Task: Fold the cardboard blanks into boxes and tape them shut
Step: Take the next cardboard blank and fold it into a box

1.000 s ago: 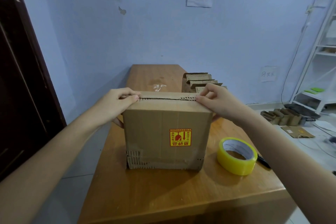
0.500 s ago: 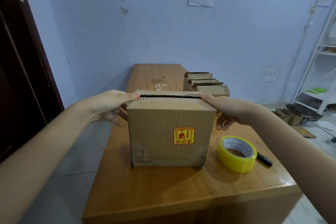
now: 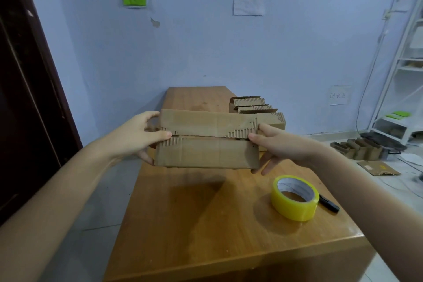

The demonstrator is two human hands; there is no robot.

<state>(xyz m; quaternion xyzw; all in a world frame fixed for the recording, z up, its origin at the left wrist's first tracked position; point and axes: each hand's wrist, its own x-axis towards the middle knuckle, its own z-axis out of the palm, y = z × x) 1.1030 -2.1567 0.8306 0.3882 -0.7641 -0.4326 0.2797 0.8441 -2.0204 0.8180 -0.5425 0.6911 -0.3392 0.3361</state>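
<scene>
Between left hand [image 3: 139, 136] and right hand [image 3: 280, 145] (both gripping), the box [image 3: 207, 142], flaps together

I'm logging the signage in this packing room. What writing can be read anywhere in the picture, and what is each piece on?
"请扫码出库": white paper sheet taped to the wall.
Paper note low on the wall at right: three handwritten characters, too blurred to read surely.
Cardboard piece on the floor: a small yellow mark, too small to read.
Box held in both hands, tape roll: no readable text showing.
</scene>
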